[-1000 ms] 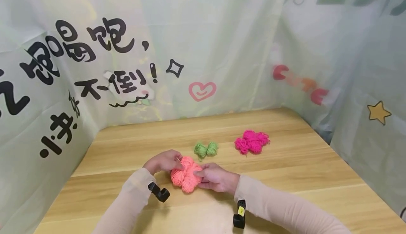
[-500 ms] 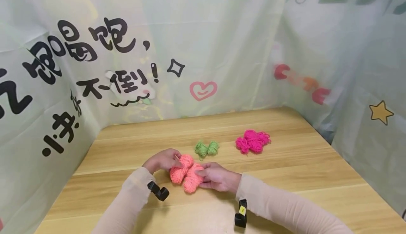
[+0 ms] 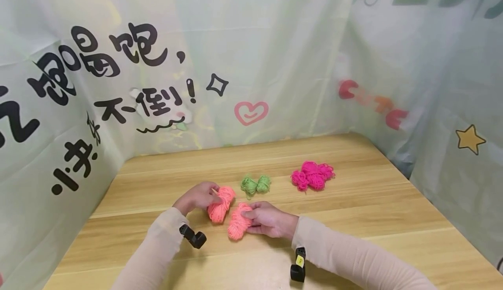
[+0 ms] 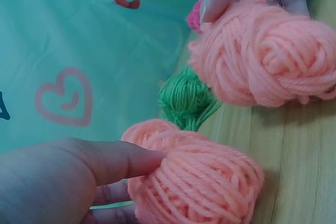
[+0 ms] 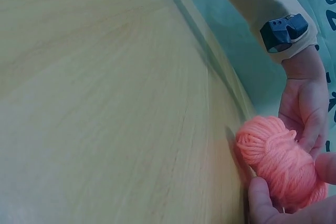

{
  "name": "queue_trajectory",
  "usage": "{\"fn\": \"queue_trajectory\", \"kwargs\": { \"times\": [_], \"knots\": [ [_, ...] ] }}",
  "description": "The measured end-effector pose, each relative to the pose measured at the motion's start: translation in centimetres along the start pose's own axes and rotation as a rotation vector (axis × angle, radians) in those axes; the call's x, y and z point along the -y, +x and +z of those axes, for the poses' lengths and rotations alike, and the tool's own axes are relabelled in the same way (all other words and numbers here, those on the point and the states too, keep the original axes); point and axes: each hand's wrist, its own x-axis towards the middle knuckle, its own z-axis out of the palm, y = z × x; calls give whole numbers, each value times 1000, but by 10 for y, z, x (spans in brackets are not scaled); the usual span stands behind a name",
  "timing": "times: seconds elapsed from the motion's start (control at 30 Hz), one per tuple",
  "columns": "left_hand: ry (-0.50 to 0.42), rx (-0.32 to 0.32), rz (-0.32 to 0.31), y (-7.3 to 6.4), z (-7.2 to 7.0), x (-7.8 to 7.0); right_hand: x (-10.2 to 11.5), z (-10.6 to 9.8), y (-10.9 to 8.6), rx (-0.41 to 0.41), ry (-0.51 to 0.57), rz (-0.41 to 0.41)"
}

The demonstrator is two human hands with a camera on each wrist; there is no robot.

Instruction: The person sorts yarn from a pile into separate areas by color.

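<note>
My left hand point(image 3: 199, 195) pinches a coral-pink skein of yarn point(image 3: 221, 205), narrowed at its waist. In the left wrist view its thumb point(image 4: 123, 159) presses into the near side of that yarn. Beside it on the right, my right hand point(image 3: 271, 220) grips a second coral-pink skein of yarn point(image 3: 239, 222) between thumb and fingers. A small gap parts the two skeins. In the right wrist view a coral skein point(image 5: 283, 163) sits between the right hand's fingers, with the left hand point(image 5: 304, 106) behind it.
Behind the hands a green skein of yarn point(image 3: 255, 185) lies on the wooden table point(image 3: 338, 255). Farther right is a loose magenta bundle of yarn point(image 3: 313, 176). A printed curtain point(image 3: 251, 63) hangs along the table's back and sides.
Two coral skeins that were pressed together as one bunch have come apart. My left hand has moved slightly left and away from me with its skein; the right hand has hardly moved.
</note>
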Motion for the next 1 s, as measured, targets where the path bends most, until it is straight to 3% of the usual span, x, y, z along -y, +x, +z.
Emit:
{"fn": "queue_trajectory", "kwargs": {
  "times": [0.23, 0.7, 1.0],
  "knots": [
    [-5, -50, -5, 0, -4, 2, 0, -1, 1, 3, -4, -2],
    [22, -91, 12, 0, -15, 7, -3, -3, 3, -6, -15, 1],
    [8, -117, -22, 0, -22, 15, -3, -3, 2, -14, -18, -3]
  ]
}}
